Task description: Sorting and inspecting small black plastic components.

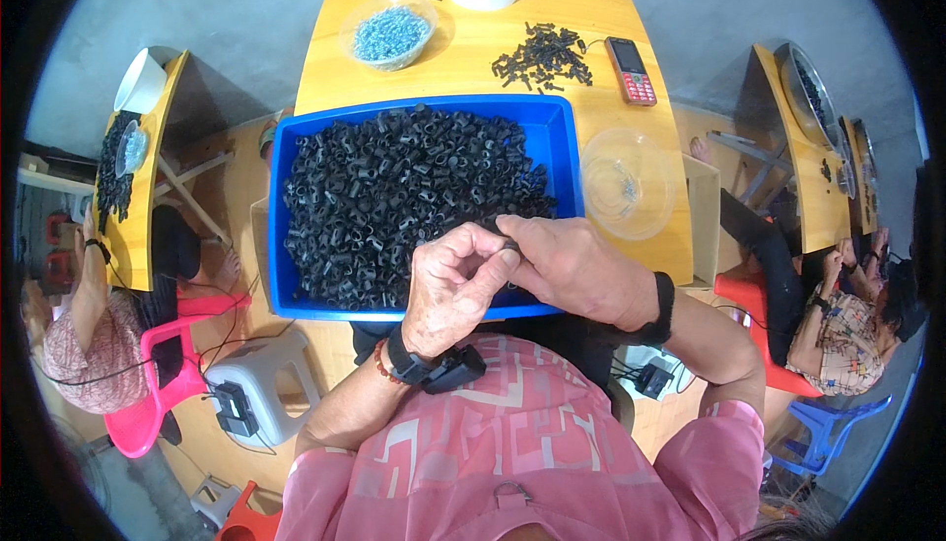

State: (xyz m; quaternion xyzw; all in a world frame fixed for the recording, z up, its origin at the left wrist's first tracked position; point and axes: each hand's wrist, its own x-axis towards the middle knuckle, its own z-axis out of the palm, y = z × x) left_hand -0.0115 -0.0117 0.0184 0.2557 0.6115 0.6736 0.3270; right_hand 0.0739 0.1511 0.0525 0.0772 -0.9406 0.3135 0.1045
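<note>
Pink patterned top with short sleeves here. A black band with a small device and red beads sit just behind the left hand [448,285]. A black band wraps behind the right hand [572,265].

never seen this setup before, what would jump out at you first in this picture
The big blue plastic bin heaped with small black plastic parts fills the middle of the yellow wooden table. Right over its near edge, the left hand and right hand meet, pinching one small black part between the fingertips. Behind sits a clear bowl of pale blue screws.
</note>
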